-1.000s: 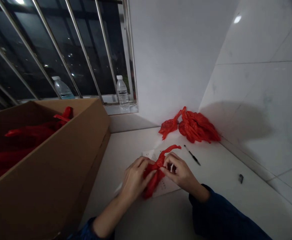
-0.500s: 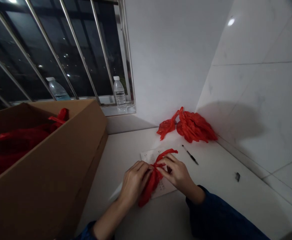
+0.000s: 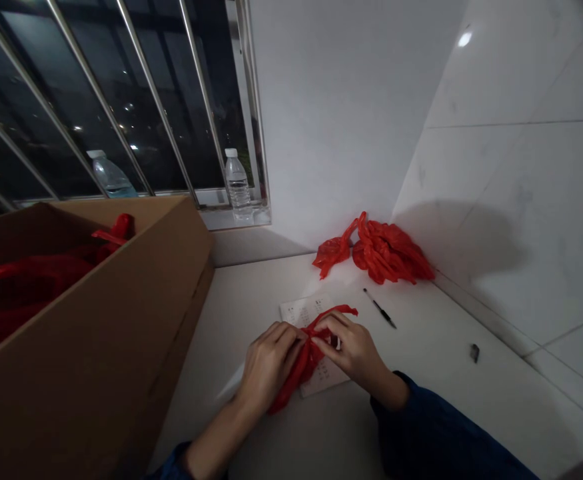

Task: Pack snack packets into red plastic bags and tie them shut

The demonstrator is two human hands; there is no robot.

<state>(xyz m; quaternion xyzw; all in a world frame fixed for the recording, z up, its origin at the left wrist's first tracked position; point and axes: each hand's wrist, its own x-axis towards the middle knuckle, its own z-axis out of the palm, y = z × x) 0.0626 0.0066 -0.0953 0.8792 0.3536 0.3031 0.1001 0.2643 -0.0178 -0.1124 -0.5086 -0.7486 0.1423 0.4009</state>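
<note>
Both hands work a twisted red plastic bag (image 3: 298, 370) low in the middle of the view, over a printed paper sheet (image 3: 304, 312) on the white counter (image 3: 446, 360). My left hand (image 3: 267, 365) has its fingers curled round the bag's left side. My right hand (image 3: 352, 348) pinches the bag's upper end, from which a red tail sticks out to the right. The bag's lower end hangs out toward me below the hands.
A pile of tied red bags (image 3: 382, 252) lies in the far corner by the tiled wall. A black pen (image 3: 380, 309) and a small dark object (image 3: 474, 353) rest on the counter. A large cardboard box (image 3: 121, 320) holding red bags stands at left. Two water bottles (image 3: 237, 183) stand on the barred window sill.
The hands stay together on the bag; the red tail at the right hand has dropped lower and flatter, and the lower end has swung slightly left.
</note>
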